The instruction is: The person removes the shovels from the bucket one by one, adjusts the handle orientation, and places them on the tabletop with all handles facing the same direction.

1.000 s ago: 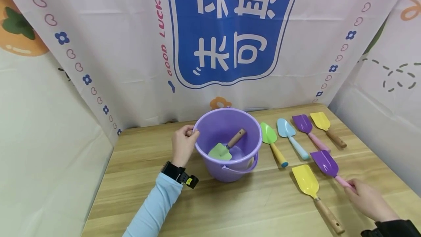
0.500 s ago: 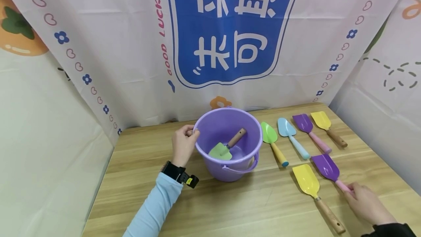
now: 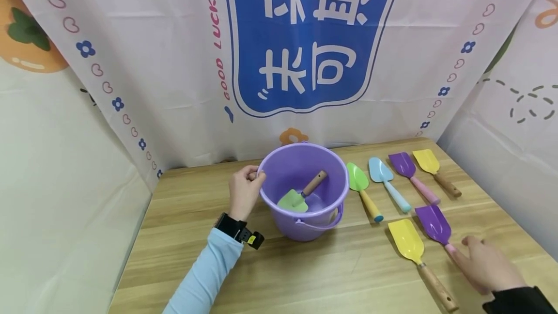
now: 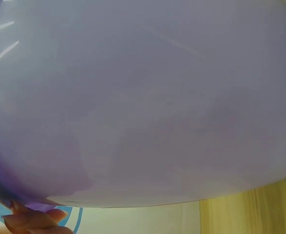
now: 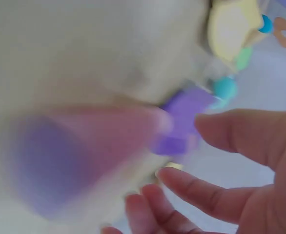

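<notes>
My left hand (image 3: 245, 192) pinches the left rim of a purple bucket (image 3: 296, 230). In the left wrist view the bucket's wall (image 4: 148, 97) fills most of the frame, with fingertips (image 4: 30, 220) at its rim. Inside the bucket lies a green garden trowel (image 3: 293, 201) with a wooden handle. My right hand (image 3: 490, 263) is over the handle of a purple shovel (image 3: 433, 224) that lies on the table. In the right wrist view, thumb and fingers are spread apart beside the blurred pink handle (image 5: 109, 139), which they do not grip.
Left of the purple shovel lies a yellow shovel (image 3: 407, 240) with a wooden handle. Behind are a green trowel (image 3: 357, 177), a light blue trowel (image 3: 380, 170), another purple shovel (image 3: 403, 164) and another yellow shovel (image 3: 427, 162). A printed cloth (image 3: 196, 130) hangs behind the wooden table (image 3: 187, 217).
The purple shovel came down slightly towards the front onto the table, and my right hand let go of its handle. My left hand and the bucket stayed in place.
</notes>
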A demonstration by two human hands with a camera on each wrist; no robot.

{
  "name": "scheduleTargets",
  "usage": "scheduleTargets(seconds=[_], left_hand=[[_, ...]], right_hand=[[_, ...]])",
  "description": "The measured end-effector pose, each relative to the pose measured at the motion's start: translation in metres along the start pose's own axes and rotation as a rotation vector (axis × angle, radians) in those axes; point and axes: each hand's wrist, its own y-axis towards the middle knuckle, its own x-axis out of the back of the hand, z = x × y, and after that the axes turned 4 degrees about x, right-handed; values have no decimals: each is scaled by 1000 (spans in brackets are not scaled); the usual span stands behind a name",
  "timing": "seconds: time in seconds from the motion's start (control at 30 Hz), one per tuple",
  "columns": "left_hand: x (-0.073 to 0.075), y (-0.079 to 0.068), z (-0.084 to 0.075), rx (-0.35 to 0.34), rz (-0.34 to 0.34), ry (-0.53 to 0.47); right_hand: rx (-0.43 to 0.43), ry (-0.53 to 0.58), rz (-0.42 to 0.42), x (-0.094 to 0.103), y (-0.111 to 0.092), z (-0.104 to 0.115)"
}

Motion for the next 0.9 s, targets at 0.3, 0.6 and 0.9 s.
scheduleTargets(seconds=[0.3,0.6,0.9], left_hand=[[2,-2,0,-2,-4,4],[6,-2,-2,6,1,14],[3,-2,-1,17,9,10]], right_hand=[[392,-21,-384,64,53,69],[852,-59,-329,116,116,192],[987,-244,169,95,152,280]])
